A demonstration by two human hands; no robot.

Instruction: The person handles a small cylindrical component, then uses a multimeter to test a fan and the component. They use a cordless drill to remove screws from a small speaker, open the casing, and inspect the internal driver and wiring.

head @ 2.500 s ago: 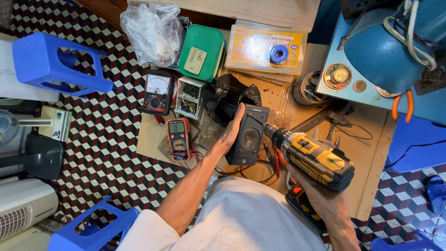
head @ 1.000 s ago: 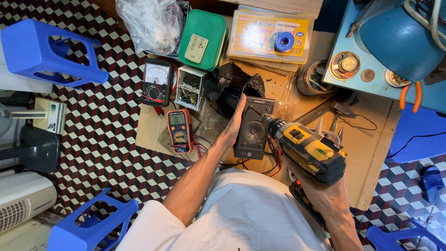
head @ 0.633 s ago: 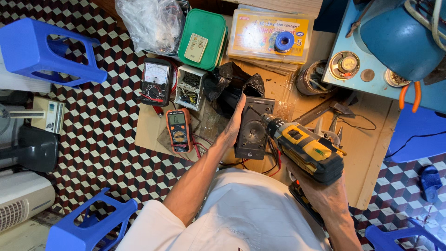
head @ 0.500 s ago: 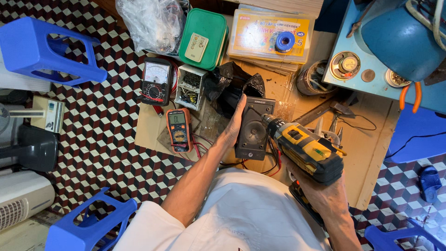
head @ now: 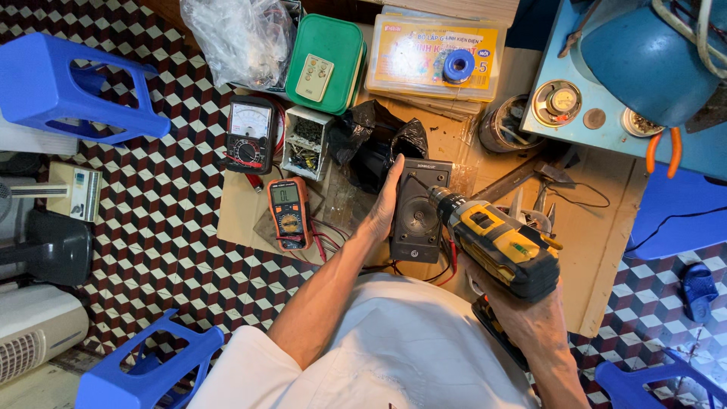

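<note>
A: What's hidden around the speaker [head: 421, 212]?
B: The drill [head: 501, 244] tip covers its right edge; the right hand [head: 530, 322] is mostly behind the drill.
A: And at twelve o'clock?
B: The plastic bag [head: 238, 38] is cut off there.

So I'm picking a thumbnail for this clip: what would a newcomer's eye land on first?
Probably the yellow and black cordless drill in the right hand, its tip against the small black speaker box that the left hand steadies at centre. Next, the orange digital multimeter to the left on the cardboard sheet, and the bright blue plastic stool lying on the checkered floor at top left.
</note>
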